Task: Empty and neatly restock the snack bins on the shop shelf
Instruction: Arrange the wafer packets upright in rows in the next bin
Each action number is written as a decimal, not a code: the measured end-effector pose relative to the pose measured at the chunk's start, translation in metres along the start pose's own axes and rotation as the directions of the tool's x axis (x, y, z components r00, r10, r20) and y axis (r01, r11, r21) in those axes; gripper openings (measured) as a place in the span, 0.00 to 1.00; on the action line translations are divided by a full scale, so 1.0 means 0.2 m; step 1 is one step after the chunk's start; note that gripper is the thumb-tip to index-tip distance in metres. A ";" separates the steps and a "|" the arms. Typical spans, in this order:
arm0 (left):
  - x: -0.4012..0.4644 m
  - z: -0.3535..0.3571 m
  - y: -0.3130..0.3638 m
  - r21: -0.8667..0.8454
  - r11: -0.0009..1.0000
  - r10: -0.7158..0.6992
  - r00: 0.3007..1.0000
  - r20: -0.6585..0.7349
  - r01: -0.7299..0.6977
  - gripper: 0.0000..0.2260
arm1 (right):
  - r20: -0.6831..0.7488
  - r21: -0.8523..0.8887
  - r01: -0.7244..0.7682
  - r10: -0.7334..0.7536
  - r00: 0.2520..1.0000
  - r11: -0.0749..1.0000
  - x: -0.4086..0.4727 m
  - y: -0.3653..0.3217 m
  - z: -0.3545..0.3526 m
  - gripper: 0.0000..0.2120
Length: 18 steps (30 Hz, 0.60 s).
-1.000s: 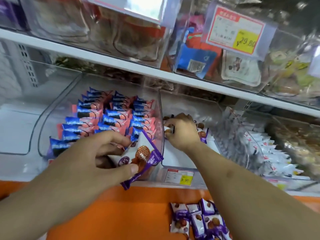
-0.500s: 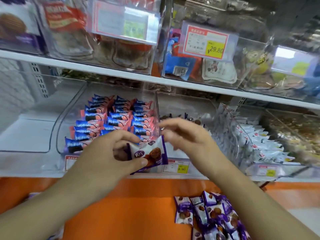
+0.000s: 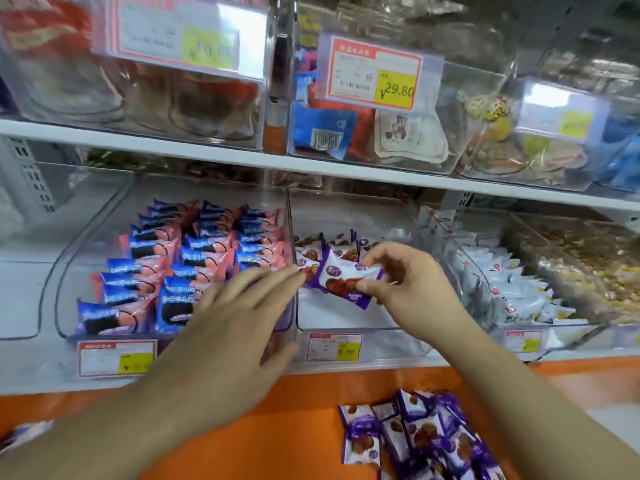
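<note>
My right hand [image 3: 408, 282] pinches a purple-and-white waffle snack packet [image 3: 341, 280] over the middle clear bin [image 3: 346, 320]. Several like packets [image 3: 311, 252] stand in a row at the back of that bin. My left hand [image 3: 235, 313] hovers with straight fingers in front of the neighbouring bin [image 3: 69, 306], its fingertips close to the packet. That left bin holds neat rows of blue-and-pink cookie packets [image 3: 194, 251]. A loose pile of the purple packets [image 3: 422, 438] lies on the orange ledge [image 3: 277, 427] below.
A white shelf board [image 3: 311, 168] runs overhead with more clear bins and price tags. Bins of white packets [image 3: 512, 285] and brown snacks [image 3: 581, 258] sit to the right. An empty clear bin [image 3: 20, 271] stands at far left.
The purple packet passed from my left hand to my right hand. My left hand's fingers straightened and let it go. The view shifted down and back a little.
</note>
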<state>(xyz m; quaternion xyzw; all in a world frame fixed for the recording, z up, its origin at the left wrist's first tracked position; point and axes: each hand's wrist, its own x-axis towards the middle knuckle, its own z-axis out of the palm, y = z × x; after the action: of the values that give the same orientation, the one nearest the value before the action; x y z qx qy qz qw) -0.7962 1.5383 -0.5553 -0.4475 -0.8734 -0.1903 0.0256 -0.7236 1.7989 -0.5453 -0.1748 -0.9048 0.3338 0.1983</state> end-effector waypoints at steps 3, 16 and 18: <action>-0.01 0.05 -0.06 0.084 0.995 0.053 0.999 0.013 -0.054 0.36 | 0.057 -0.089 -0.007 0.012 0.998 0.996 0.18 0.08 0.10 0.11; -0.01 0.12 -0.15 0.093 0.990 0.114 0.992 -0.050 -0.109 0.37 | 0.309 -0.390 0.236 -0.115 0.944 0.890 0.43 0.16 0.39 0.22; -0.01 0.13 -0.15 0.086 0.989 0.126 0.990 -0.065 -0.120 0.38 | 0.303 -0.430 0.234 -0.105 0.947 0.872 0.42 0.16 0.39 0.24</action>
<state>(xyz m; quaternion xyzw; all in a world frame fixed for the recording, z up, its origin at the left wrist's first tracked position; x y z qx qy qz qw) -0.8150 1.5310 -0.5888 -0.4922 -0.8497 -0.1681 0.0865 -0.8274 1.8174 -0.6005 -0.0890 -0.9882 0.1119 0.0549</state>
